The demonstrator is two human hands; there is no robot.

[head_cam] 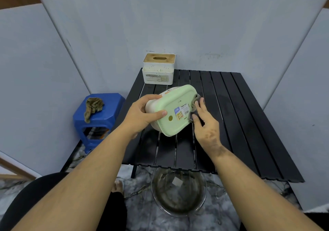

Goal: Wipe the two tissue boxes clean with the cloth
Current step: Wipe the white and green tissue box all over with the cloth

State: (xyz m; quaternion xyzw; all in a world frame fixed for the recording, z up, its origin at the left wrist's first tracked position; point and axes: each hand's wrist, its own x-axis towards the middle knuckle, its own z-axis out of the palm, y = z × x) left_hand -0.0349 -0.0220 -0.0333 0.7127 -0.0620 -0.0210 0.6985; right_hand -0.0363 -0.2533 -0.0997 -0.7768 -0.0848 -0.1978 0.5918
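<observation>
Head view. The left hand point(142, 113) grips one end of the green tissue box point(173, 110), thumb curled over the base and fingers round the far side, holding it tilted above the black slatted table point(240, 124) with its labelled underside turned toward the camera. At the opposite end of the box from that grip, the right hand point(204, 122) presses a grey cloth point(195, 102) against the box's edge; the fingers are bent over the folded cloth and hold it in place. Beyond the held box, at the table's far edge near the wall, stands the white tissue box point(158, 70) with a wooden slotted lid, upright and apart from both hands. To the left of the gripping hand, off the table, a brown rag point(93, 107) lies on a blue stool point(99, 122). Below the wrists, on the floor by the table's near edge, sits a clear bowl point(179, 193) of murky water.
</observation>
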